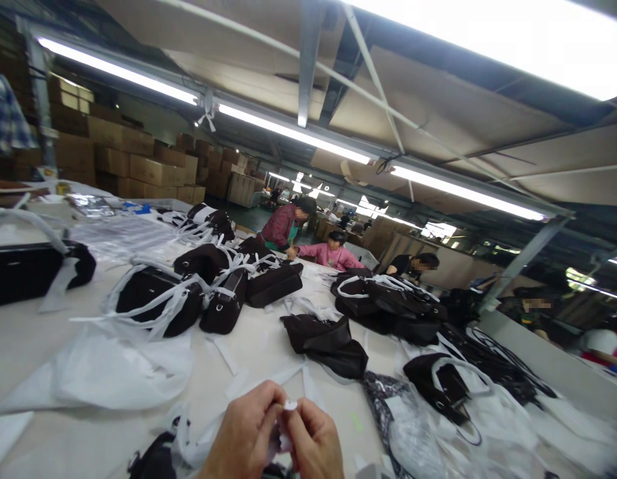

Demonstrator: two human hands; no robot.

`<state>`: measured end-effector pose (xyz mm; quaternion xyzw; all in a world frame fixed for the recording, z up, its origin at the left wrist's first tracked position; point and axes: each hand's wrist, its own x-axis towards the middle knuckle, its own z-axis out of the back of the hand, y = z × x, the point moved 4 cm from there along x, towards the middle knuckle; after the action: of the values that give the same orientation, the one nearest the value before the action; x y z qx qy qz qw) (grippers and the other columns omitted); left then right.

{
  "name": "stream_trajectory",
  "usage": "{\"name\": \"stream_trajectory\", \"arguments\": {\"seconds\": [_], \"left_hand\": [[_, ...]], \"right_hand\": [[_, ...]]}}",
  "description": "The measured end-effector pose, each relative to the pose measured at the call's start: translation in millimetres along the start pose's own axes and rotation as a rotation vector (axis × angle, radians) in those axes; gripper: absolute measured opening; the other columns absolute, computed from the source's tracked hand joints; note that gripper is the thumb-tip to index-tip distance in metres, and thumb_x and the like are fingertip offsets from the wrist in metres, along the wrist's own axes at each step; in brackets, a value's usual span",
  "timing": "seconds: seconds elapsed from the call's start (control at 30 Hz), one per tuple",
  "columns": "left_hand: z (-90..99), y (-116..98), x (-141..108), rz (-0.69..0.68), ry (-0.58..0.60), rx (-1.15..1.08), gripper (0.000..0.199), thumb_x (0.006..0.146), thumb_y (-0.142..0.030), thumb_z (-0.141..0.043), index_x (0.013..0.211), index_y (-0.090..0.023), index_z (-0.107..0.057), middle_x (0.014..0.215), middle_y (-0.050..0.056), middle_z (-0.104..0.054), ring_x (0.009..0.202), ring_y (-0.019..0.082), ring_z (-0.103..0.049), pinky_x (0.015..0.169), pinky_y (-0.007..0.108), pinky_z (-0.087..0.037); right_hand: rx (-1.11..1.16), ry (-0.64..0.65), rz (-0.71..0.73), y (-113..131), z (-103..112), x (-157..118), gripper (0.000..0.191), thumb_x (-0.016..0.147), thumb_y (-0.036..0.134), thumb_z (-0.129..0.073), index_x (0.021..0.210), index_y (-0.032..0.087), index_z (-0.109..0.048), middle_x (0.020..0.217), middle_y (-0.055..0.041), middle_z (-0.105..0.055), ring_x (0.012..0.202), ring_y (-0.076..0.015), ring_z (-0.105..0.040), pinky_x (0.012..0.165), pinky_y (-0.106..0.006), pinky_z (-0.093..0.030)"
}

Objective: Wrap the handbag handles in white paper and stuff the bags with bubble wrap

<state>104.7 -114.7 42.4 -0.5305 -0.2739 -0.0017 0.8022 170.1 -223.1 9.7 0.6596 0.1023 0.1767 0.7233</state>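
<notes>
My left hand (248, 429) and my right hand (313, 436) meet at the lower middle of the head view, fingertips pinched together on a small white piece (289, 404). What the piece is I cannot make out. More of it shows between the palms. Just beyond my hands a dark bag (325, 342) lies slumped on the white table (228, 392). At the bottom, left of my hands, is a dark item (156, 459) with white wrapping, partly hidden.
Dark bags with white-wrapped handles stand at left (156, 296) and right (388, 303). White sheeting (113, 372) and clear plastic (412, 432) cover parts of the table. Several people work beyond, one in pink (331, 254). Cartons (153, 169) are stacked behind.
</notes>
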Motion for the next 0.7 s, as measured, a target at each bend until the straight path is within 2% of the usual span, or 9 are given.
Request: {"name": "stream_trajectory", "arguments": {"seconds": [0.1, 0.23, 0.43, 0.53, 0.63, 0.7], "left_hand": [[-0.3, 1.2, -8.5, -0.061, -0.04, -0.02, 0.029, 0.099, -0.035, -0.038, 0.087, -0.022, -0.061, 0.077, 0.001, -0.065, 0.067, 0.014, -0.061, 0.064, 0.021, -0.042], [3.1, 1.1, -13.3, 0.019, -0.076, -0.036, 0.029, 0.099, -0.035, -0.039, 0.086, -0.022, -0.062, 0.075, 0.001, -0.065, 0.067, 0.014, -0.061, 0.065, 0.021, -0.043], [7.4, -2.1, -12.5, 0.046, -0.093, -0.059, 0.029, 0.098, -0.036, -0.041, 0.08, -0.021, -0.059, 0.068, 0.0, -0.063, 0.06, 0.013, -0.058, 0.059, 0.021, -0.041], [9.8, -3.7, -14.2, 0.048, -0.089, -0.078, 0.03, 0.098, -0.036, -0.041, 0.083, -0.021, -0.062, 0.07, 0.001, -0.063, 0.062, 0.014, -0.058, 0.06, 0.021, -0.043], [10.4, -0.6, -16.8, 0.056, -0.069, -0.079, 0.026, 0.096, -0.035, -0.045, 0.084, -0.021, -0.063, 0.07, 0.001, -0.064, 0.062, 0.014, -0.059, 0.061, 0.021, -0.044], [8.9, 3.8, -18.2, 0.044, -0.05, -0.057, 0.023, 0.094, -0.033, -0.048, 0.081, -0.021, -0.063, 0.073, 0.002, -0.066, 0.067, 0.015, -0.062, 0.064, 0.022, -0.045]], "right_hand": [[0.073, -0.068, 0.031, -3.1, -4.5, -4.0, 0.049, 0.076, 0.062, -0.062, 0.056, 0.022, -0.043, 0.052, 0.007, -0.034, 0.053, -0.0107, -0.031, 0.048, -0.022, -0.029], [0.164, -0.092, 0.076, -11.2, -11.9, -8.2, 0.053, 0.078, 0.066, -0.062, 0.057, 0.02, -0.047, 0.054, 0.007, -0.034, 0.054, -0.0104, -0.028, 0.05, -0.023, -0.027], [0.309, -0.091, 0.081, -18.8, -19.7, -12.4, 0.052, 0.079, 0.067, -0.064, 0.062, 0.018, -0.061, 0.053, 0.0064, -0.036, 0.052, -0.01, -0.029, 0.049, -0.022, -0.029], [0.31, -0.085, 0.104, -17.3, -21.1, -13.0, 0.049, 0.08, 0.066, -0.064, 0.067, 0.018, -0.067, 0.053, 0.0052, -0.042, 0.053, -0.0105, -0.034, 0.05, -0.022, -0.032], [0.296, -0.059, 0.134, -12.5, -20.4, -12.3, 0.044, 0.078, 0.062, -0.068, 0.074, 0.019, -0.071, 0.058, 0.0028, -0.053, 0.056, -0.0116, -0.044, 0.055, -0.022, -0.039], [0.287, -0.067, 0.143, -9.0, -18.3, -11.5, 0.043, 0.076, 0.062, -0.07, 0.072, 0.019, -0.07, 0.06, 0.0014, -0.059, 0.057, -0.0127, -0.049, 0.057, -0.023, -0.043]]}}
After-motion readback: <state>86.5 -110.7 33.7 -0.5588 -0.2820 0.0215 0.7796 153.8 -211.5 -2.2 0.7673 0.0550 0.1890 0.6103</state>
